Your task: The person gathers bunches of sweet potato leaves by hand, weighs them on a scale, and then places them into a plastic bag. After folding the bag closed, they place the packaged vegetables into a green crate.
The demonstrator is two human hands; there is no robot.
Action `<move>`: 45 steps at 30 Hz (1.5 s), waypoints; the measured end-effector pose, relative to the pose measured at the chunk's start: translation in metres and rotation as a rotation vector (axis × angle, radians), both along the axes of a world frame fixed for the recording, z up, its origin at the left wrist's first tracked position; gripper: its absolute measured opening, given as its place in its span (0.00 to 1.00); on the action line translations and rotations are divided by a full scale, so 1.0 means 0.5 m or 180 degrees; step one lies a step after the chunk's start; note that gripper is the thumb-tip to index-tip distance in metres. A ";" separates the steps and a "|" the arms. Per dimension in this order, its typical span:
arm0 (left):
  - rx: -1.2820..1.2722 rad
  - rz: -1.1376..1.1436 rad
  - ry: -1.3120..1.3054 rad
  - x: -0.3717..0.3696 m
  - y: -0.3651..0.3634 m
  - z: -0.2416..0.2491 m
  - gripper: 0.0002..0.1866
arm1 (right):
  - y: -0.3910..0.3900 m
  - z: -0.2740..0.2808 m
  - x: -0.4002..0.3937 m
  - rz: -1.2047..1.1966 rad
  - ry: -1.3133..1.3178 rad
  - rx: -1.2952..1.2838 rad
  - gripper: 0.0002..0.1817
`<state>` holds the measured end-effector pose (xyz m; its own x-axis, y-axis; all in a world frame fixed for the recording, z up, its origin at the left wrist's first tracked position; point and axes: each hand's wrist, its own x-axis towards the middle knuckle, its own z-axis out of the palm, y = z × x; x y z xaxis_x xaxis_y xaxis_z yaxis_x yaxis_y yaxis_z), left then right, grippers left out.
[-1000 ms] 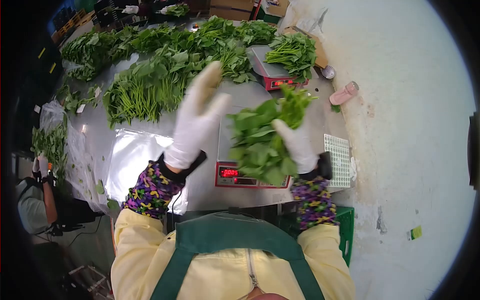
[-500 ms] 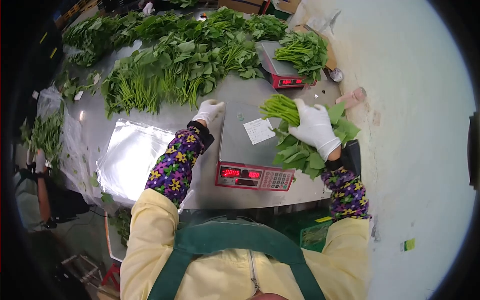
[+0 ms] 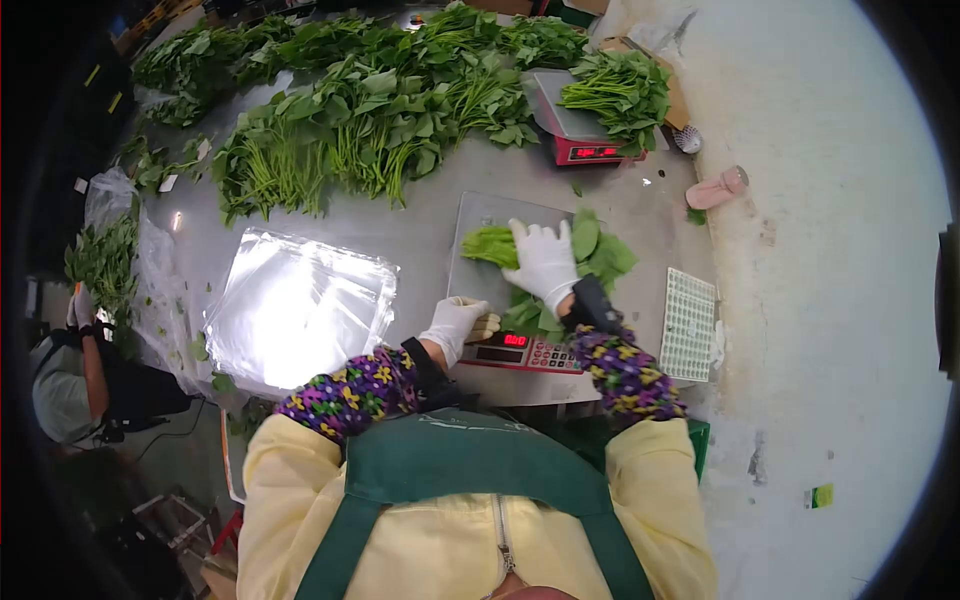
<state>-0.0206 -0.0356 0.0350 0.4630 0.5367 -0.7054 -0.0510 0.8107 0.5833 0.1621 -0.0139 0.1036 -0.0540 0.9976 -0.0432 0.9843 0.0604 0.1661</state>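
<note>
While the right hand [image 3: 545, 262] lay palm down across a bunch of leafy greens [image 3: 488, 245], its grip was closed about the stems, fingers over the top. The bunch was over the plate of the near scale [image 3: 480, 210], cut ends to the left and leaves spreading to the right; whether its weight rested fully on the plate could not be told. The left hand [image 3: 455, 322] was at the front left corner of that scale, its fingers bent and covering part of the red-lit display [image 3: 514, 340]; whether its grip held anything could not be told. Both hands wore white gloves, with flowered sleeves [image 3: 630, 370] above the wrists. To the left, a stack of clear plastic bags [image 3: 300, 305] lay flat on the metal bench [image 3: 425, 245], shining under the light. To the right of the scale lay a sheet with a printed grid [image 3: 688, 325], and beyond it a pink bottle [image 3: 720, 188] near the wall [image 3: 830, 270]. Farther back, a second scale [image 3: 560, 110] carried another bunch [image 3: 625, 95], beside a long heap of greens [image 3: 380, 110]. At the far left was a co-worker [image 3: 65, 390].
</note>
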 end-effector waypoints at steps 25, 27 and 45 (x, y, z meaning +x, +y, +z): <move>0.0466 0.2793 -0.2666 -0.212 0.117 0.238 0.14 | -0.127 0.054 -0.324 0.0460 0.5090 -0.2303 0.39; 0.0119 0.2603 -0.3137 -0.207 0.108 0.264 0.14 | -0.121 0.058 -0.329 0.0712 0.5383 -0.2483 0.40; 0.3744 0.0425 0.0435 -0.400 -0.043 0.405 0.20 | -0.131 0.085 -0.320 0.0954 0.3861 -0.1466 0.28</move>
